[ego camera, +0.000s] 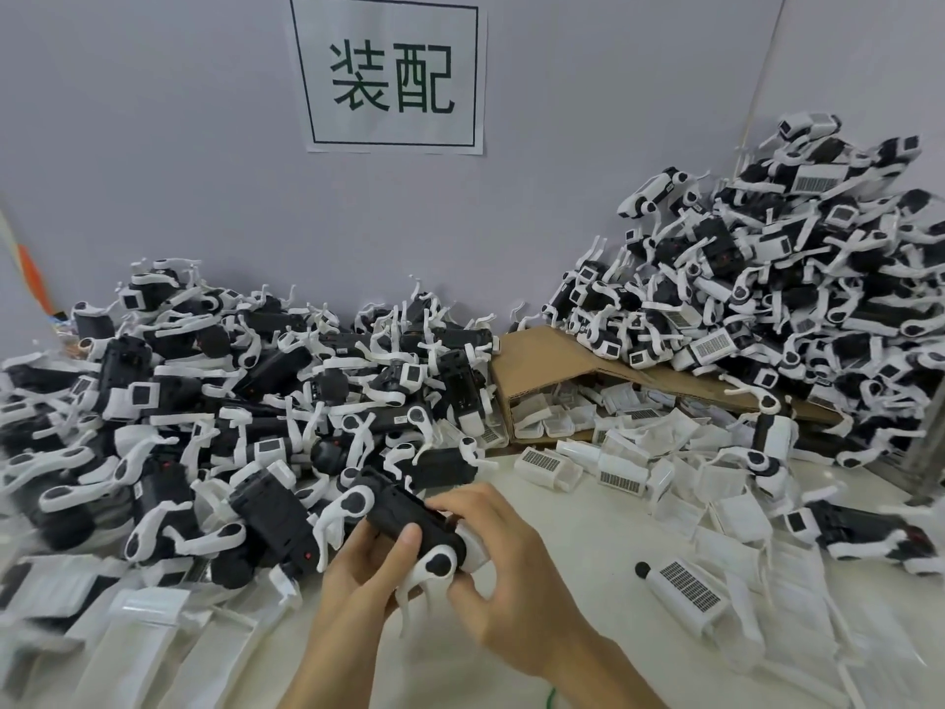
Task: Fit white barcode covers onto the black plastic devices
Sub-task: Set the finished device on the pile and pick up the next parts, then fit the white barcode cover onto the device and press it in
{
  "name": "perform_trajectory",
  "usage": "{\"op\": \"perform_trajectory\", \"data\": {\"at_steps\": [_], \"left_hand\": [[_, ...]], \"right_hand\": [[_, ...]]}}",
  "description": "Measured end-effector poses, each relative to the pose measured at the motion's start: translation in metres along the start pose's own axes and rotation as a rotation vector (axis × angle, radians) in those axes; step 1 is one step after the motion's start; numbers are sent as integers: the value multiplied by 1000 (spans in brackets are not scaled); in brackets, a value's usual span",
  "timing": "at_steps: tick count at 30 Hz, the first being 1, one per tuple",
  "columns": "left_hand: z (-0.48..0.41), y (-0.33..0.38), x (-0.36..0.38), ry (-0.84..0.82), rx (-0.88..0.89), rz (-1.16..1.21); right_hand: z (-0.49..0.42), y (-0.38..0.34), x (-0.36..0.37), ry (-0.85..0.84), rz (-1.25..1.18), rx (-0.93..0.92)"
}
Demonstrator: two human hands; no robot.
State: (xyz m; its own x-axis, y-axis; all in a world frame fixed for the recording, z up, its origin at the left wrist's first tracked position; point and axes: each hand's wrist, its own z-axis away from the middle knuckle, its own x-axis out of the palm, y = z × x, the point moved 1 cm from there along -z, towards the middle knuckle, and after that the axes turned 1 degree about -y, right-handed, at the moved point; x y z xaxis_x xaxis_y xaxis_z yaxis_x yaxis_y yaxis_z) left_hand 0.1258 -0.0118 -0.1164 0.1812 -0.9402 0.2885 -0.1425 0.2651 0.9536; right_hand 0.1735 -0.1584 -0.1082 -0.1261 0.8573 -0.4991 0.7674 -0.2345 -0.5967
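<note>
Sign: a white paper sheet (387, 74) stuck on the grey wall (153, 171), with a thin dark rectangular border and two large dark green characters, 装配.
Other writing: barcode-like dark grids on the white covers; too small to read.
Black device (404, 524): a matte black plastic block with rounded edges, held low in the middle just above the surface (588, 509). It carries curved white arms with black oval pads.
White cover (473, 550): a smooth white cap sitting on the device's right end, mostly hidden by the right hand.
Left hand (358, 570): fingers curled round the device from below, thumb pressed on its top.
Right hand (506, 570): fingers and thumb curled round the cover end, clamped on it.
Loose cover (688, 591): lies flat on the surface to the right of the hands, white and boxy, barcode face up.
Left pile (255, 381): black devices with white arms, heaped against the wall.
Right pile (792, 278): a taller heap, many showing white barcode faces.
Cardboard box (552, 360): brown and corrugated, on its side between the piles, with white covers spilling out of it.
Clear bags (128, 631): flat, glossy plastic, scattered at the lower left.
</note>
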Motion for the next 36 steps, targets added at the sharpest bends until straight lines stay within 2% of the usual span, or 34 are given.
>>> {"op": "perform_trajectory", "data": {"at_steps": [3,7,9,12,14,17,20,24,28,32,34,36], "left_hand": [[3,4,1,-27,34,-18],[3,4,1,51,39,9],[2,5,0,82,44,24],[2,8,0,79,63,-7],[3,9,1,58,76,-19],[5,11,3,52,88,-68],[3,8,4,80,55,-139],[-4,2,0,153,-9,-146],[-18,-7,-4,192,-103,-98],[-33,-9,1,174,-171,53],[-25,-8,-2,183,-178,16],[-13,-5,-5,172,-135,-32]], "right_hand": [[0,6,0,-68,17,37],[-3,19,-3,-76,147,104],[-4,33,-8,-67,306,201],[-3,59,-24,-21,529,469],[-1,73,-37,-12,591,609],[2,89,-47,-81,587,697],[5,95,-44,-147,634,720],[0,91,-44,-23,647,699],[-2,87,-47,-6,645,738],[-4,83,-47,-5,663,739],[-5,80,-48,62,615,715],[-6,78,-49,179,447,653]]}}
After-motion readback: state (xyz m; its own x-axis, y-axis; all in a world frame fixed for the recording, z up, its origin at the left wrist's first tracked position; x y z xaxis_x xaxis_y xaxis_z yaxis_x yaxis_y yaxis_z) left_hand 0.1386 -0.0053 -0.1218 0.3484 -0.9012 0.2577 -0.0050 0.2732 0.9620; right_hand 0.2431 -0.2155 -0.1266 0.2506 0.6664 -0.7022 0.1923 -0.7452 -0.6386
